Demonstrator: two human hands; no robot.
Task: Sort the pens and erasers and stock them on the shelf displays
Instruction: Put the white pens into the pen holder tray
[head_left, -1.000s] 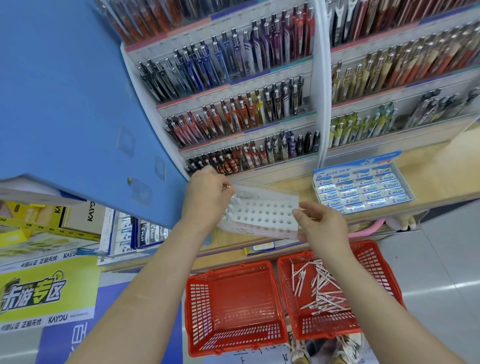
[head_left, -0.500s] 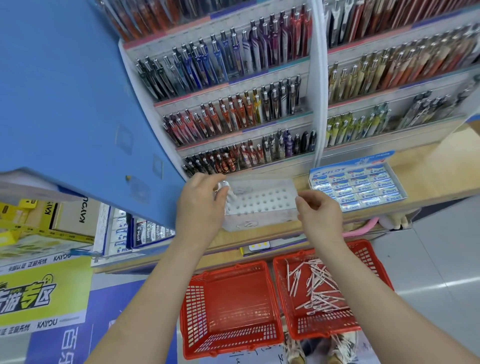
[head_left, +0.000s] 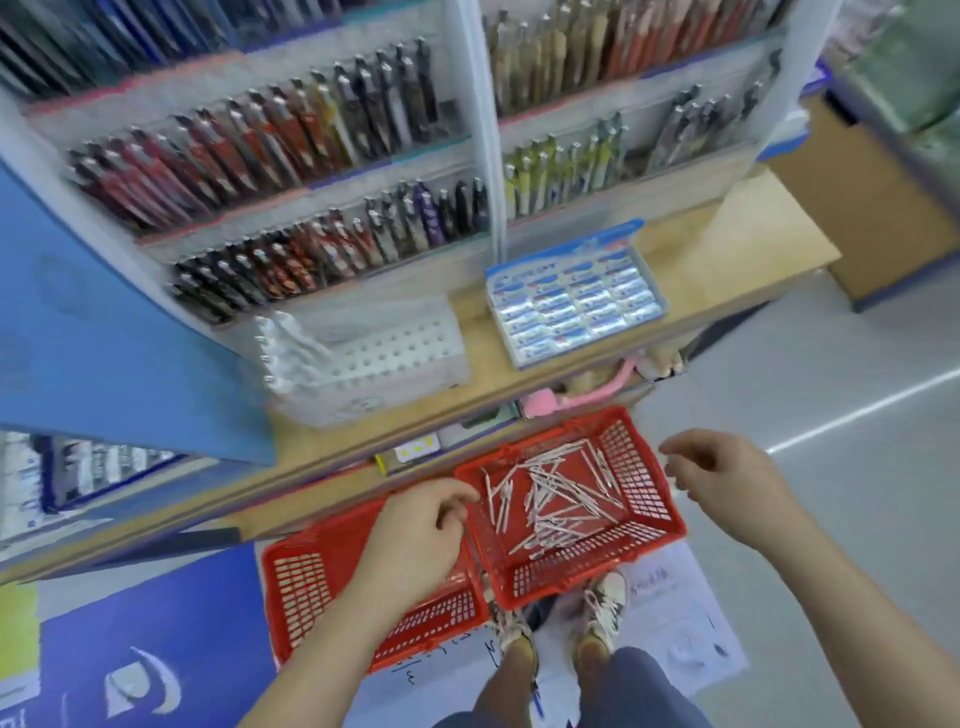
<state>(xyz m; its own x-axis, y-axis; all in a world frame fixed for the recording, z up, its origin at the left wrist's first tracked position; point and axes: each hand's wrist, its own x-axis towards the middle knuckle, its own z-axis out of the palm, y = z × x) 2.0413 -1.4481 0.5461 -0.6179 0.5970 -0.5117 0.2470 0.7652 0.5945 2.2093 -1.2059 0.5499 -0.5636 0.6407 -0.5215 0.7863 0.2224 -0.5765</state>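
Down by the feet (head_left: 605, 603), two red baskets side by side on the floor. Left basket (head_left: 298, 582): nothing to see inside. Right basket (head_left: 561, 579): a heap of thin white pens (head_left: 550, 499), all crossed over, too many to count well, maybe thirty. Over the gap between the baskets, left hand (head_left: 415, 540), fingers loosely bent, holding nothing, close to the right basket's rim; touching or not, cannot tell. Past the other side of that basket, right hand (head_left: 727, 483), also loosely bent, holding nothing, up in the air. Looks like the pick-up step: time to grab pens. Next, need to pinch a few out of the heap, turn them all one way, and lift them up. Higher, on the wood ledge (head_left: 727, 249), one clear holder (head_left: 389, 353) with many small holes, about five standing pens (head_left: 283, 343) at its left end, most holes free. Near it on the right, one blue box of erasers (head_left: 576, 301), about twenty, in neat rows. Behind, shelf displays (head_left: 291, 156) with rows of pens, too blurred to count.
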